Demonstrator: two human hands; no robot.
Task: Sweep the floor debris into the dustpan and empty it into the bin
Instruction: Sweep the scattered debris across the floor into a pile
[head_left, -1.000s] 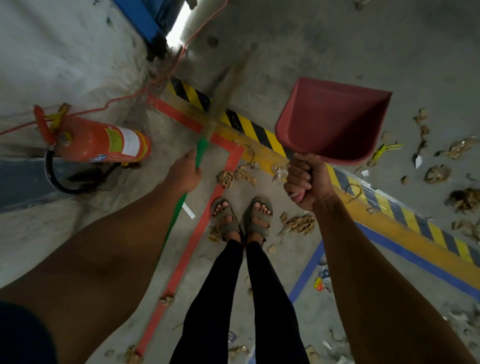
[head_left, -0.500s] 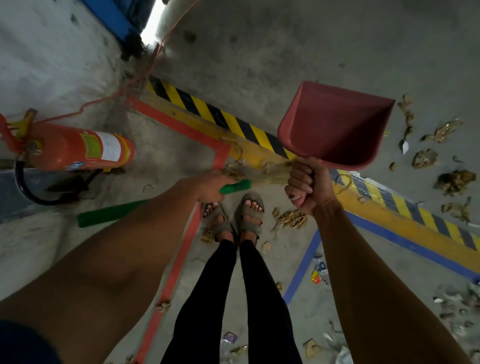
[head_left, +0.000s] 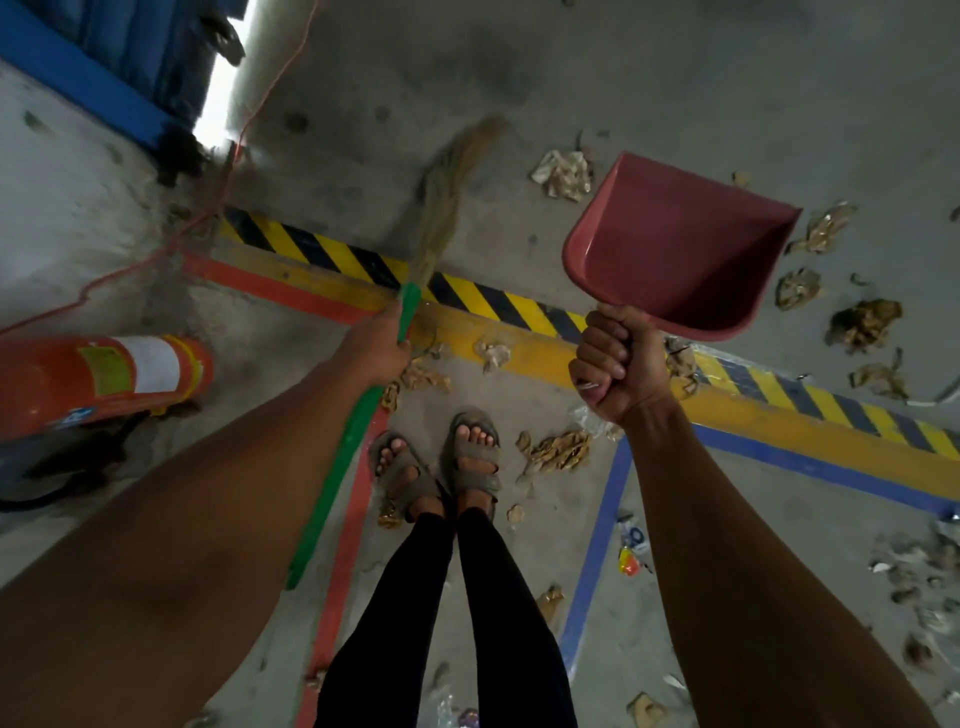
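My left hand (head_left: 378, 349) grips the green handle of a broom (head_left: 343, 467). Its straw bristles (head_left: 441, 197) point forward over the concrete, blurred by motion. My right hand (head_left: 615, 364) grips the handle of a red dustpan (head_left: 675, 249), held up in the air with its open mouth facing away to the right. The pan looks empty. Crumpled brown debris (head_left: 563, 447) lies by my sandalled feet, more debris (head_left: 862, 325) sits right of the pan, and a pale scrap (head_left: 563, 174) lies ahead. No bin is in view.
A red fire extinguisher (head_left: 104, 376) lies on its side at the left. A yellow and black hazard stripe (head_left: 519, 306) crosses the floor, with red (head_left: 343, 566) and blue (head_left: 597, 551) tape lines. An orange cable (head_left: 156, 254) runs toward a blue door frame (head_left: 93, 83).
The broom has swung from lying sideways across my feet to pointing forward, bristles now out past the hazard stripe. The dustpan stays gripped and raised; the view has shifted, showing more floor ahead.
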